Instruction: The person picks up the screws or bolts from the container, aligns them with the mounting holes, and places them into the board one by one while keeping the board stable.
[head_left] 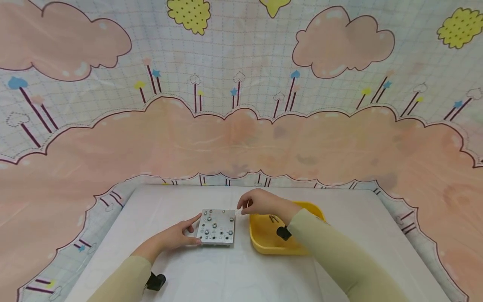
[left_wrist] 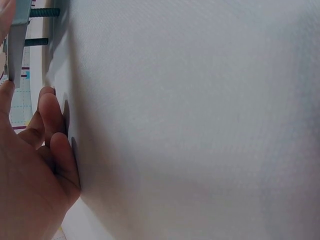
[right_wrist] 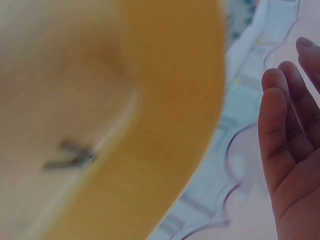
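Observation:
A square metal plate (head_left: 216,226) studded with several bolts lies on the white table (head_left: 234,277). My left hand (head_left: 192,230) holds its left edge, index finger along the far corner and thumb at the near corner. In the left wrist view the plate (left_wrist: 15,45) stands on threaded bolt ends (left_wrist: 45,12), and my other fingers (left_wrist: 47,115) curl on the table. My right hand (head_left: 243,206) hovers past the plate's far right corner, above the yellow tray (head_left: 264,249), thumb and index close together. Whether it pinches anything is hidden. The right wrist view shows only loosely straight fingers (right_wrist: 280,130).
A few small screws (head_left: 272,218) lie in the yellow tray, blurred in the right wrist view (right_wrist: 70,157). A patterned cloth with pink clouds (head_left: 241,138) hangs behind and around the table. The table's edges run left, right and far.

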`<state>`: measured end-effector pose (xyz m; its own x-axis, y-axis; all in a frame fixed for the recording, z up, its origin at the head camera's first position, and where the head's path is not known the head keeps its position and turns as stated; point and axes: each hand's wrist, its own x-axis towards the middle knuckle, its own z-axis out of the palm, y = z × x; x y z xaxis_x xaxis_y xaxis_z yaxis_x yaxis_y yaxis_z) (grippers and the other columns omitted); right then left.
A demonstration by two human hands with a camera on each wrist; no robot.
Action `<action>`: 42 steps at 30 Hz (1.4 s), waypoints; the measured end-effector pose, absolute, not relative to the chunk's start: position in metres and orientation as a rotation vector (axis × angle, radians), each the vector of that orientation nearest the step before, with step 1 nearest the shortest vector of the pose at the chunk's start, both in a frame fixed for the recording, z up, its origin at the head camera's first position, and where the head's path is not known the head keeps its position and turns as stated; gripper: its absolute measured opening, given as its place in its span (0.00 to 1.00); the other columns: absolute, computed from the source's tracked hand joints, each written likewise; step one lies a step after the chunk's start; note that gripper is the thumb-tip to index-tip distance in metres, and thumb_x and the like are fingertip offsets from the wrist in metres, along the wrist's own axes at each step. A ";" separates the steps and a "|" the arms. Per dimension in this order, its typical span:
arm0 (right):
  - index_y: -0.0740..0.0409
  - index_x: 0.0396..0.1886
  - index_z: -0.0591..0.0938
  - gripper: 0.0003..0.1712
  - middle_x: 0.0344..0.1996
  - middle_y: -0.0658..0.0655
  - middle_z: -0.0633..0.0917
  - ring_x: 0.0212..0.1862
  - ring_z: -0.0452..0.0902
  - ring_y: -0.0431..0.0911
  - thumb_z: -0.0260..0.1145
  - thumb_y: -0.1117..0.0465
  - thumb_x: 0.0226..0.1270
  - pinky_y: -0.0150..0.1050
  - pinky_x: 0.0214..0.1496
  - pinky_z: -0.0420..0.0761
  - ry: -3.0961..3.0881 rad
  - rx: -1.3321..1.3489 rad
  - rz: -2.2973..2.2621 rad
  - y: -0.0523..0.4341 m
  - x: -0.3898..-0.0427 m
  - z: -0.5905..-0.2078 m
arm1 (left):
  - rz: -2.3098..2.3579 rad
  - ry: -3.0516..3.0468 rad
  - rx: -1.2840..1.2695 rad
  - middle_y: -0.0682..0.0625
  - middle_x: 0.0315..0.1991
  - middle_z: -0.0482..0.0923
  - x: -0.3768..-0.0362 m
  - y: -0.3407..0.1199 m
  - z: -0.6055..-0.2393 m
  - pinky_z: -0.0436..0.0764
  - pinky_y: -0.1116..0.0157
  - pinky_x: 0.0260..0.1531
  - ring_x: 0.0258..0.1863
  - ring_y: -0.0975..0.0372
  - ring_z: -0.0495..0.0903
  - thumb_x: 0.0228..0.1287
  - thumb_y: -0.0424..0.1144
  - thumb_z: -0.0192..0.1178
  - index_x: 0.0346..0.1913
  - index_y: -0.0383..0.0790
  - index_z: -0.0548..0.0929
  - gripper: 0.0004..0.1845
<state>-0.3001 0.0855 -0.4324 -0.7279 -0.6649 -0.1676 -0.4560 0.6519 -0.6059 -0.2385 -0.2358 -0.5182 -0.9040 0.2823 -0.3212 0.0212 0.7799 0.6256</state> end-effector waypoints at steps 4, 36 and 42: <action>0.46 0.41 0.88 0.06 0.31 0.43 0.82 0.36 0.76 0.41 0.70 0.60 0.66 0.36 0.39 0.78 2.525 -0.842 -0.765 0.120 -0.299 -0.438 | 0.892 2.569 0.230 0.51 0.46 0.70 -0.237 -0.235 -0.517 0.68 0.55 0.42 0.40 0.57 0.68 0.50 0.58 0.75 0.78 0.56 0.58 0.53; 0.54 0.47 0.84 0.12 0.32 0.48 0.80 0.39 0.73 0.46 0.71 0.64 0.64 0.43 0.48 0.73 2.543 -0.616 -0.514 0.171 -0.304 -0.483 | 0.959 2.529 0.236 0.50 0.47 0.69 -0.235 -0.237 -0.519 0.66 0.58 0.40 0.36 0.58 0.66 0.52 0.55 0.74 0.78 0.53 0.57 0.53; 0.56 0.45 0.85 0.10 0.31 0.48 0.80 0.38 0.72 0.45 0.71 0.64 0.64 0.42 0.47 0.74 2.581 -0.658 -0.454 0.168 -0.308 -0.488 | 0.964 2.532 0.226 0.50 0.47 0.69 -0.237 -0.237 -0.517 0.66 0.58 0.39 0.36 0.58 0.66 0.51 0.55 0.75 0.78 0.54 0.58 0.53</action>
